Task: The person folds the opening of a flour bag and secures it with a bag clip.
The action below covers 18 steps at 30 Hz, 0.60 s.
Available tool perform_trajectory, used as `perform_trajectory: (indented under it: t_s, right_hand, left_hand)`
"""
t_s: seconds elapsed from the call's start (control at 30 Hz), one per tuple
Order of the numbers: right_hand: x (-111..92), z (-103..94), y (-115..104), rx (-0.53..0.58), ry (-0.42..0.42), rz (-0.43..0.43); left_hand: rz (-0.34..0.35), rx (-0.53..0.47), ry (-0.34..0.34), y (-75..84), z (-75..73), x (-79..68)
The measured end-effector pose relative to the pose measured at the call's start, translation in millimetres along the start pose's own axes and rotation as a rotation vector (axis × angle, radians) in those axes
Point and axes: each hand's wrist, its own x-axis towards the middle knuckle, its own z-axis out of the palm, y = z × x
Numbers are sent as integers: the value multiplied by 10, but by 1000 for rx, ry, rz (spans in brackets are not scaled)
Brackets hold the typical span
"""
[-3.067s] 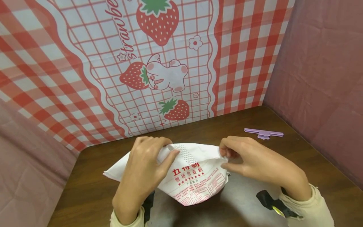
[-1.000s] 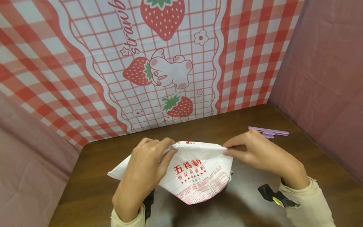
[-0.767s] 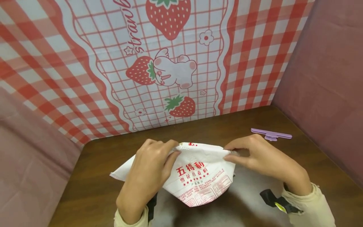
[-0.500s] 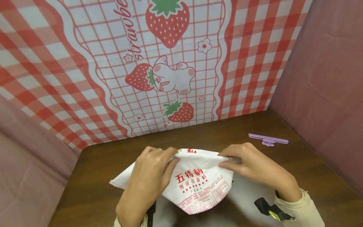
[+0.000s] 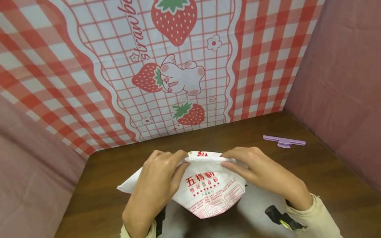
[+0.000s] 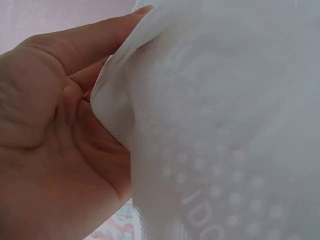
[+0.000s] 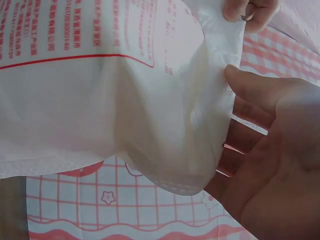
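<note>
A white flour bag (image 5: 208, 195) with red lettering hangs between my two hands, its printed front towards me. My left hand (image 5: 156, 183) pinches the top edge, thumb on the near side and fingers behind. Along the same edge, farther right, my right hand (image 5: 262, 170) pinches it between thumb and fingers. A strip of red print from the far side shows above the edge between the hands. In the left wrist view the white bag material (image 6: 220, 100) fills most of the picture. The right wrist view shows the thumb of the right hand (image 7: 265, 125) against the bag's edge.
A purple bag clip (image 5: 284, 141) lies on the brown wooden table (image 5: 238, 135) at the back right. Below the bag is a grey surface (image 5: 259, 211). A strawberry-print cloth (image 5: 178, 76) stands behind, with pink cloth (image 5: 339, 72) at both sides.
My right hand has slid left along the bag's top edge, away from its right corner. Red print now shows above that edge. The left hand keeps its hold.
</note>
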Motion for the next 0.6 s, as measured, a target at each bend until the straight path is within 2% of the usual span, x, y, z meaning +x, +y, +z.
perform_trajectory:
  t_s: [0.27,0.6]
  right_hand:
    - [33,32,4,-1,53,-26]
    - [42,70,-23,10,72,-24]
  left_hand:
    - [10,12,-15,14,26,17]
    - [53,-8,26,40,61,37]
